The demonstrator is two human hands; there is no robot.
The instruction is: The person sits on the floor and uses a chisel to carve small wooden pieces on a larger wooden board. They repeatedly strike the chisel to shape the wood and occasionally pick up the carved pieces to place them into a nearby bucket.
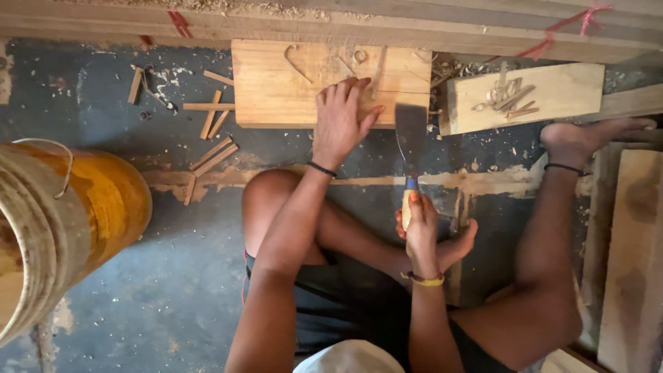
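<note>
The dark, stained floor (173,276) carries a wooden board (283,86) at twelve o'clock, a wood block (552,93) at one, scattered wood offcuts (210,138) at eleven, and a yellow drum (62,221) at nine.

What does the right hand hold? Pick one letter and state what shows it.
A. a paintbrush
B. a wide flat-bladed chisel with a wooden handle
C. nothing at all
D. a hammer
B: the right hand is wrapped around the pale wooden handle of a wide chisel, its flat dark blade pointing toward the edge of the wooden board, on which the left hand presses flat.
</note>
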